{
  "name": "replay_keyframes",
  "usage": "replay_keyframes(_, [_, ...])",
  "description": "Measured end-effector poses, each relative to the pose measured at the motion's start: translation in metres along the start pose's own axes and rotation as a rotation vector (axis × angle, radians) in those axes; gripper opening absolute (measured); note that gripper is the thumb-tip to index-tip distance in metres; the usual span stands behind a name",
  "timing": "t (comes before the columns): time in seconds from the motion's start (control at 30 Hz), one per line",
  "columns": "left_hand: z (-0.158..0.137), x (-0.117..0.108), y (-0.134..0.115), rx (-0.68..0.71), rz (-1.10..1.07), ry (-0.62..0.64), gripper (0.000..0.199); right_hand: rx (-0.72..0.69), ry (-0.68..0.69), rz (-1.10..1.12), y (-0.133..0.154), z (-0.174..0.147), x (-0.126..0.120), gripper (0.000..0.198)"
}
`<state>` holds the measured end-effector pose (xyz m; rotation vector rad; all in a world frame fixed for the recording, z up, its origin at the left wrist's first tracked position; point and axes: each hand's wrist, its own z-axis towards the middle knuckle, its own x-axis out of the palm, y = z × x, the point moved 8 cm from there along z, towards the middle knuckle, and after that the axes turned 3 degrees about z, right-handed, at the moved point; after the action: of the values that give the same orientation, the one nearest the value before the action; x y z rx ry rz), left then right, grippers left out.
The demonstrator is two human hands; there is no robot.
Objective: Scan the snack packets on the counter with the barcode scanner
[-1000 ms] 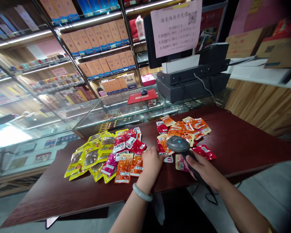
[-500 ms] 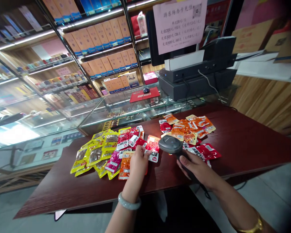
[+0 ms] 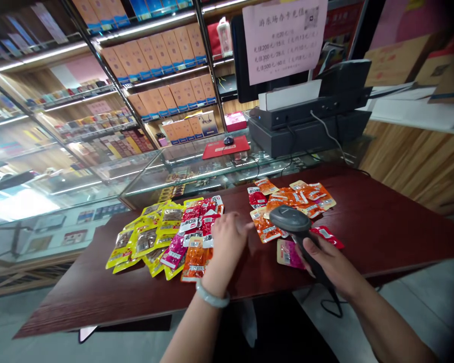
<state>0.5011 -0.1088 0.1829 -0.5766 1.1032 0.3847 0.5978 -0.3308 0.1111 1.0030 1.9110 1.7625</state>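
My right hand (image 3: 327, 259) is wrapped round the handle of a black handheld barcode scanner (image 3: 290, 218), whose head points left over the table. My left hand (image 3: 229, 239) is slightly blurred, thumb apart from the fingers, with nothing visible in it. It hovers at the right edge of a pile where red-and-white snack packets (image 3: 208, 227), yellow snack packets (image 3: 146, 241), a magenta packet (image 3: 173, 251) and an orange packet (image 3: 193, 262) overlap. Right of it lie several orange snack packets (image 3: 264, 226). A pink-and-beige packet (image 3: 284, 252) lies partly behind the scanner hand.
The dark red table (image 3: 109, 295) meets a glass display counter (image 3: 196, 174). On the counter are a mouse (image 3: 229, 141) on a red mat, a black cash drawer (image 3: 272, 136) and a monitor with a pink paper sign (image 3: 282, 43). The scanner's cable (image 3: 336, 307) hangs past the table edge.
My left hand has moved right and its fingers have opened; the red-orange packet at its fingertips is gone from there. The scanner has shifted right. A pink-and-beige packet now shows below it.
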Motion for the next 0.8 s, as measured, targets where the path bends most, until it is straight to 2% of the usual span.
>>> replay_keyframes(0.07, [0.005, 0.024, -0.025, 0.031, 0.035, 0.11, 0.054, 0.015, 0.003, 0.013, -0.002, -0.001, -0.002, 0.04])
replay_keyframes(0.13, [0.011, 0.043, -0.04, 0.04, 0.075, 0.188, 0.06, 0.023, 0.005, 0.032, -0.003, -0.003, -0.002, 0.04])
replay_keyframes(0.3, [0.027, 0.067, -0.046, 0.053, 0.08, 0.282, 0.072, 0.034, 0.012, 0.054, -0.004, -0.007, -0.001, 0.043])
replay_keyframes(0.4, [0.03, 0.071, -0.044, 0.052, 0.047, 0.295, 0.078, 0.051, 0.008, 0.058, -0.005, -0.008, -0.002, 0.043])
replay_keyframes(0.5, [0.028, 0.069, -0.036, -0.01, -0.024, 0.274, 0.087, 0.049, 0.01, 0.049, -0.007, -0.006, -0.001, 0.043])
replay_keyframes(0.67, [0.022, 0.063, -0.013, -0.197, -0.376, 0.238, 0.086, -0.011, 0.05, -0.008, -0.006, -0.004, 0.005, 0.038])
replay_keyframes(0.8, [0.02, 0.046, 0.0, -0.237, -0.527, 0.138, 0.081, -0.008, 0.086, -0.052, 0.0, -0.003, 0.017, 0.04])
